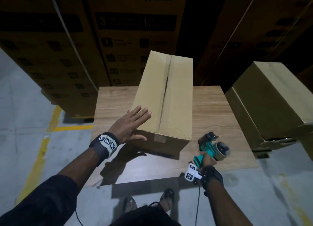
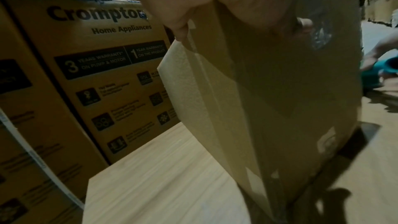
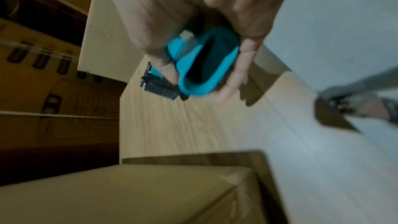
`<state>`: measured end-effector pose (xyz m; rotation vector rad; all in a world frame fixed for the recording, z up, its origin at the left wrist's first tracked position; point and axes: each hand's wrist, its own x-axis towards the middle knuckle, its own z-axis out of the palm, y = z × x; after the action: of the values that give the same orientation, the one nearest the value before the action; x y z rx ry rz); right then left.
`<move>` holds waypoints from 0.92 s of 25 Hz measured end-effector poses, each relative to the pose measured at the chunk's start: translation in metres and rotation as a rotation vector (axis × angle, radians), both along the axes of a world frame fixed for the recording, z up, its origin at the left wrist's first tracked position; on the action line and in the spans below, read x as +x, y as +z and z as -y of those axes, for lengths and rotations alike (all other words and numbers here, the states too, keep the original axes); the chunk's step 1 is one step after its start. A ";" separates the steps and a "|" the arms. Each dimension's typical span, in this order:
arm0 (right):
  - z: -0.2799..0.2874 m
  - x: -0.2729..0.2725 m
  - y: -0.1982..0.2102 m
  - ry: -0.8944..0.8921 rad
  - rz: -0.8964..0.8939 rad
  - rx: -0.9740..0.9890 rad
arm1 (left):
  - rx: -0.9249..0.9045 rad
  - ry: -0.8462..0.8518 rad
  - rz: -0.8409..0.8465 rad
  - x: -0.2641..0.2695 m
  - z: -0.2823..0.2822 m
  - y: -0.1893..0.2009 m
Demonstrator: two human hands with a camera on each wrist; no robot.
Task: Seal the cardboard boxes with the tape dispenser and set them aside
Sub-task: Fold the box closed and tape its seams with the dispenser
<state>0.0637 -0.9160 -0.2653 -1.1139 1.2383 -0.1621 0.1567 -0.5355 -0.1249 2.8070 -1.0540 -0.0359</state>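
Note:
A plain cardboard box [image 1: 162, 98] stands on the wooden table [image 1: 115, 107], its top flaps closed along a centre seam and clear tape on its near end. My left hand [image 1: 133, 124] lies flat on the box's near left corner, fingers straight on top and the thumb against the front face. The left wrist view shows the same box [image 2: 269, 91] under my palm. My right hand [image 1: 209, 159] grips the teal handle of the tape dispenser [image 1: 214, 147], held off the box's near right corner. In the right wrist view my fingers [image 3: 243, 67] curl round the teal tape dispenser [image 3: 204, 64].
Two more plain boxes [image 1: 271, 103] are stacked right of the table. Large printed appliance cartons [image 1: 118, 39] form a wall behind and to the left. The grey floor [image 1: 25, 107] has yellow lines on the left. My sandalled feet [image 1: 147, 202] stand at the table's near edge.

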 end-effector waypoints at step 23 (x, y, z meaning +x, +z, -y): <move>-0.055 -0.047 0.214 1.113 0.802 -1.179 | -1.433 0.510 -1.399 -0.057 0.065 0.116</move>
<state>0.0167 -0.8613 -0.0514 -2.2633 -0.4325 -0.4429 0.0996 -0.6001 -0.0092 1.0788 0.1134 -0.6974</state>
